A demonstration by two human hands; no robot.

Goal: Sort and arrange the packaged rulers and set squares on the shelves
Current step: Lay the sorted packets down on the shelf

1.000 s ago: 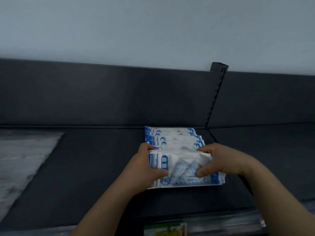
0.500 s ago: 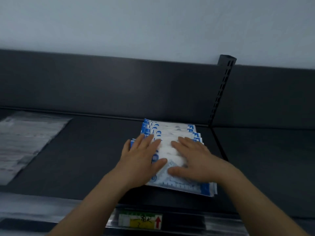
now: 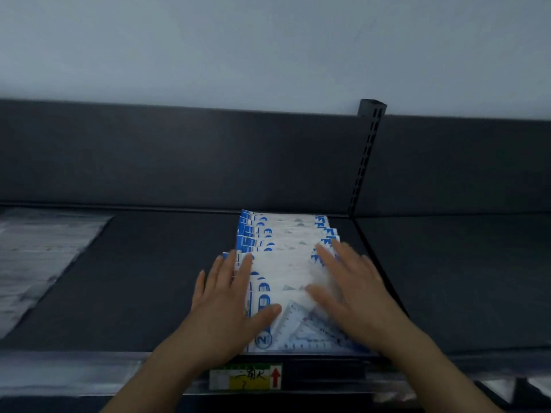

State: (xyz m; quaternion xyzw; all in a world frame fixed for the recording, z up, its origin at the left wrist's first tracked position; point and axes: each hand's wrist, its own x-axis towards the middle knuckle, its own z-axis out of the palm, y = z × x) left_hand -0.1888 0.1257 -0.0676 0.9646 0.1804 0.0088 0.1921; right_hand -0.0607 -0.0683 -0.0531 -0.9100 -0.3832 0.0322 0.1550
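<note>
A row of white and blue set square packets point(image 3: 283, 242) lies overlapped on the dark shelf point(image 3: 149, 278), running from the back panel to the front edge. The front packet point(image 3: 301, 332) shows clear triangular set squares inside. My left hand point(image 3: 226, 299) lies flat on the left side of the front packets, fingers straight, thumb across the packet. Flat on the right side rests my right hand point(image 3: 351, 290), its fingers spread over the packets.
A stack of clear grey packets point(image 3: 35, 257) lies on the shelf at far left. A slotted upright post point(image 3: 365, 156) divides the back panel, with another shelf bay to the right. A yellow price label point(image 3: 246, 377) with a red arrow sits on the front rail.
Both hands let go of the front packets they gripped, laid them down and now press flat on them. The hands have spread apart toward the packets' left and right sides.
</note>
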